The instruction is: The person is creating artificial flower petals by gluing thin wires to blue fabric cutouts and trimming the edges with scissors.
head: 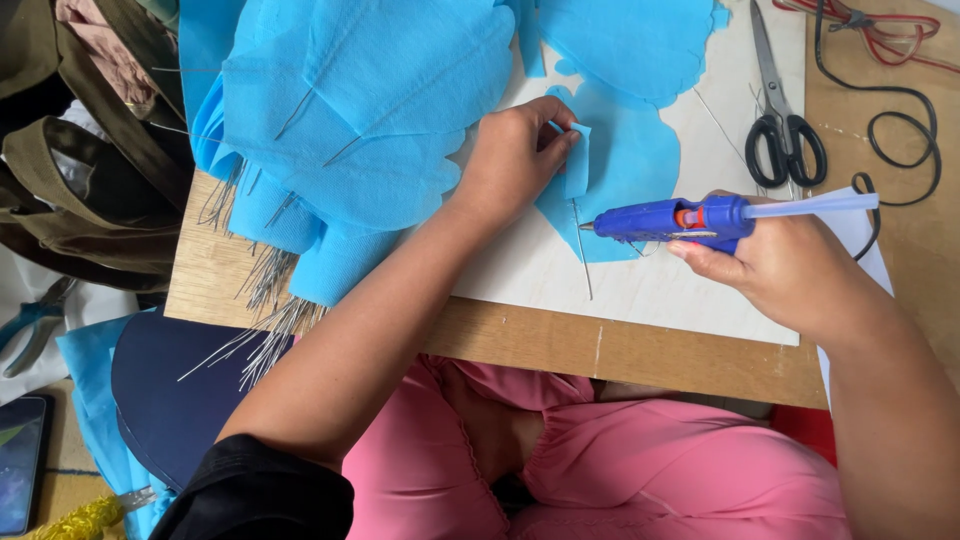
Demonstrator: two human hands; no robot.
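Blue glue gun (668, 219) gripped in right hand (790, 272), left hand (515, 155) pinching blue paper strip (577, 160) (over a wire (581, 255)).

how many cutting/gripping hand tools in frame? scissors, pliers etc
2. Black-handled scissors lie on the white board at top right, beyond the right hand. Blue-handled pliers lie at the far left edge. More may be hidden under the blue paper.

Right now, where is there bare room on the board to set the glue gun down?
Bare white board lies below the glue gun, between the wire and the right hand. A narrower strip runs between the blue petal and scissors. The left side is crowded with stacked petals.
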